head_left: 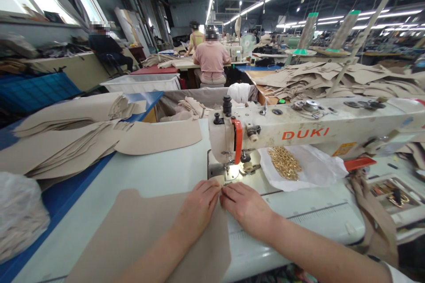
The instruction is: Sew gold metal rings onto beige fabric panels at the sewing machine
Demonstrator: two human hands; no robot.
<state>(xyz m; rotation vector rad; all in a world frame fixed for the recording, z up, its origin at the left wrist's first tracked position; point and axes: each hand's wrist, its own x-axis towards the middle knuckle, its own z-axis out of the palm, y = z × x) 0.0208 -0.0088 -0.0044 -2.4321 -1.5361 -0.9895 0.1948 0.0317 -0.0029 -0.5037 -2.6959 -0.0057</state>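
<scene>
A large beige fabric piece (139, 230) lies on the pale sewing table (159, 172) in front of me. My left hand (198, 209) rests on the fabric's far corner, fingers closed on its edge. My right hand (245, 205) meets it fingertip to fingertip, pinching the same edge. Both hands sit just in front of the presser foot (232, 171) of a white sewing machine (299, 130) marked DUKI.
Gold metal rings (284, 162) lie on a white bag right of the needle. Stacks of beige cut pieces (76, 137) lie at left, more at back right (332, 80). A tray of small parts (393, 192) is at right. Seated people work further back.
</scene>
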